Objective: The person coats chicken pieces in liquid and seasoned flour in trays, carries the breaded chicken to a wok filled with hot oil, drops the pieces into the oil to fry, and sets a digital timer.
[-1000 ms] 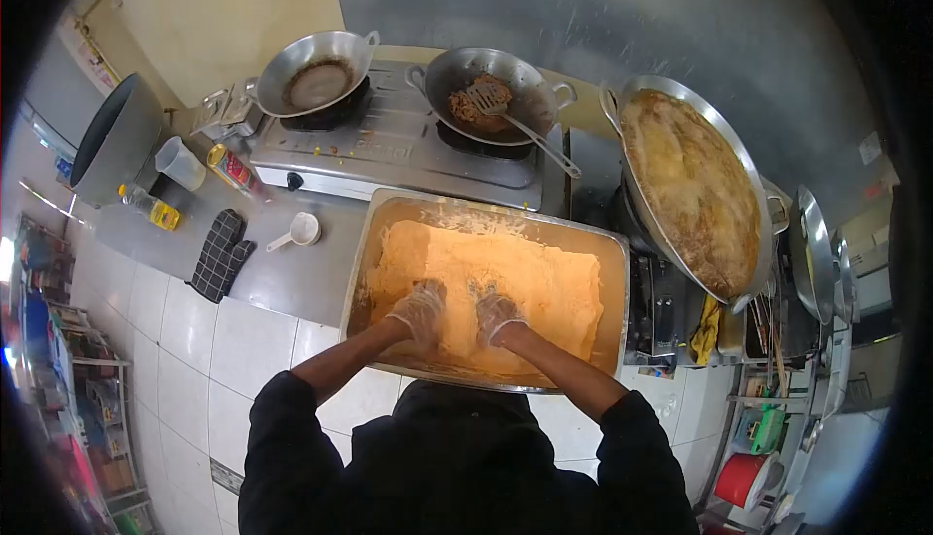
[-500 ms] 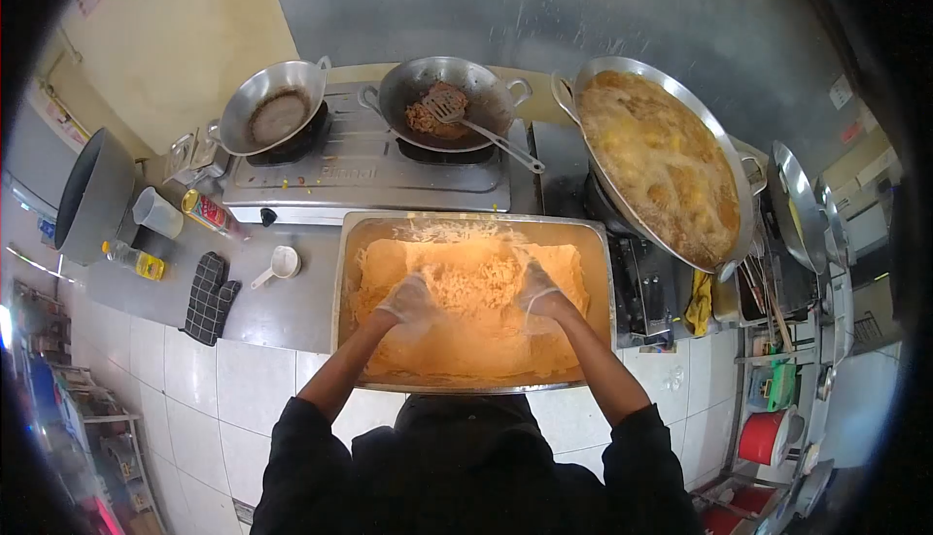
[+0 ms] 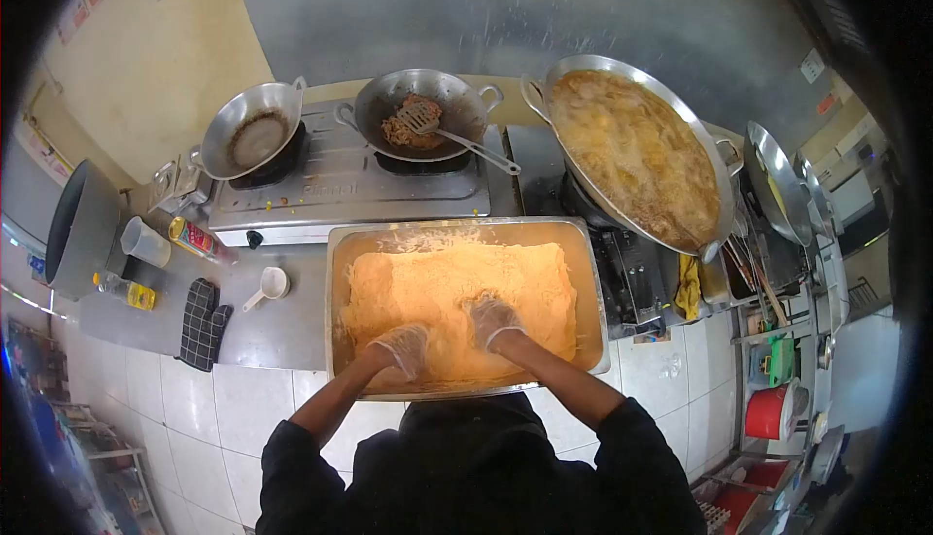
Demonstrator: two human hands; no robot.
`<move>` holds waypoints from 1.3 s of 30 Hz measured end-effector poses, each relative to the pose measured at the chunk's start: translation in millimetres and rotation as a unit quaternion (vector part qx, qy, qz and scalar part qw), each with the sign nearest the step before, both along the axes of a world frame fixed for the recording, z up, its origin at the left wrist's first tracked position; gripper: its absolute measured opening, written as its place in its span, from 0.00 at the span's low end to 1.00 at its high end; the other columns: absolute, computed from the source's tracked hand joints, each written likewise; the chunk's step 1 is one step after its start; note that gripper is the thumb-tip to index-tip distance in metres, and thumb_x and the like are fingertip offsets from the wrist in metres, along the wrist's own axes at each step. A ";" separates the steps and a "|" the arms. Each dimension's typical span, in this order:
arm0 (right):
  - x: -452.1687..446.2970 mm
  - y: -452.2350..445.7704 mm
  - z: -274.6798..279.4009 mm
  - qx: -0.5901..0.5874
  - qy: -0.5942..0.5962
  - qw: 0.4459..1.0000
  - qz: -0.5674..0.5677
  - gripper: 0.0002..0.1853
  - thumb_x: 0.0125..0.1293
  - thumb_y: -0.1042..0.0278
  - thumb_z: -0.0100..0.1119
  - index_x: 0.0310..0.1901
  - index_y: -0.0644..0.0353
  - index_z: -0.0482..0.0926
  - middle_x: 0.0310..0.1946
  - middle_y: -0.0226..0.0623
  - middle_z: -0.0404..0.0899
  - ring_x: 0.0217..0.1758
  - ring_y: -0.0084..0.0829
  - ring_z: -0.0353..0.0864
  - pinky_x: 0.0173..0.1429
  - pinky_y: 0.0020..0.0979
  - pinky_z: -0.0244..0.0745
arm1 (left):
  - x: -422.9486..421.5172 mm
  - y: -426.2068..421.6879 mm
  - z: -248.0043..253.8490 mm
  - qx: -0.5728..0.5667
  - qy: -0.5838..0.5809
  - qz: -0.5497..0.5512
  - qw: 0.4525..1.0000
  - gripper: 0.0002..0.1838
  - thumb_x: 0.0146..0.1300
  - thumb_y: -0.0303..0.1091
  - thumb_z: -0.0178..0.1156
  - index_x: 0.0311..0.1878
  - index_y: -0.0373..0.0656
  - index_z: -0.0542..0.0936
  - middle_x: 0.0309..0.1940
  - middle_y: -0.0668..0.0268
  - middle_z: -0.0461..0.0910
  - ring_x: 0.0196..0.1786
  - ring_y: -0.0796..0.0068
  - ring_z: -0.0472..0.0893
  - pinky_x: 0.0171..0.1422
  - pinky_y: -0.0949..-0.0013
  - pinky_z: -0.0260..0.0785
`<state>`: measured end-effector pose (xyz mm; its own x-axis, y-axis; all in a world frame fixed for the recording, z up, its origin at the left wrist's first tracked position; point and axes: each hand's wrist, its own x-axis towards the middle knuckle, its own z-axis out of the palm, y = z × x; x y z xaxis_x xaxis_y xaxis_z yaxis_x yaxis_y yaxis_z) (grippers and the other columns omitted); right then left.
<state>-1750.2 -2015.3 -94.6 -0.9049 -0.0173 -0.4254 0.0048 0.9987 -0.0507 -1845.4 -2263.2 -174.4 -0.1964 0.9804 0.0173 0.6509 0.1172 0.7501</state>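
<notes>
A large rectangular metal tray [image 3: 595,292] holds a bed of pale orange, flour-like powder [image 3: 457,273]. Both hands wear clear plastic gloves dusted with it. My left hand [image 3: 404,348] presses into the powder in the tray's front left part, its fingers sunk and smeared from view. A little farther in, near the middle, my right hand [image 3: 494,321] reaches into the powder with its fingertips buried. Whether either hand grips anything under the surface cannot be seen.
Behind the tray, a stove [image 3: 340,200] carries a small wok [image 3: 258,137] and a wok [image 3: 418,98] with a slotted spatula [image 3: 471,146]. At right, a big wok [image 3: 637,161] bubbles with oil. A measuring cup [image 3: 274,282], oven mitt [image 3: 202,326] and oil bottle [image 3: 126,289] lie left.
Both hands have drawn back toward my body, and the right one has come inward to the left. The crumbly pieces seen in the middle are now covered by smoother powder.
</notes>
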 end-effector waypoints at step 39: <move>18.8 80.7 95.4 -0.297 0.141 0.930 -0.165 0.27 0.60 0.70 0.63 0.62 0.65 0.72 0.54 0.44 0.80 0.55 0.41 0.80 0.61 0.37 0.74 | -15.4 76.6 64.1 -0.051 0.245 0.241 0.938 0.15 0.54 0.42 0.60 0.24 0.39 0.85 0.33 0.52 0.85 0.40 0.54 0.84 0.46 0.55 0.76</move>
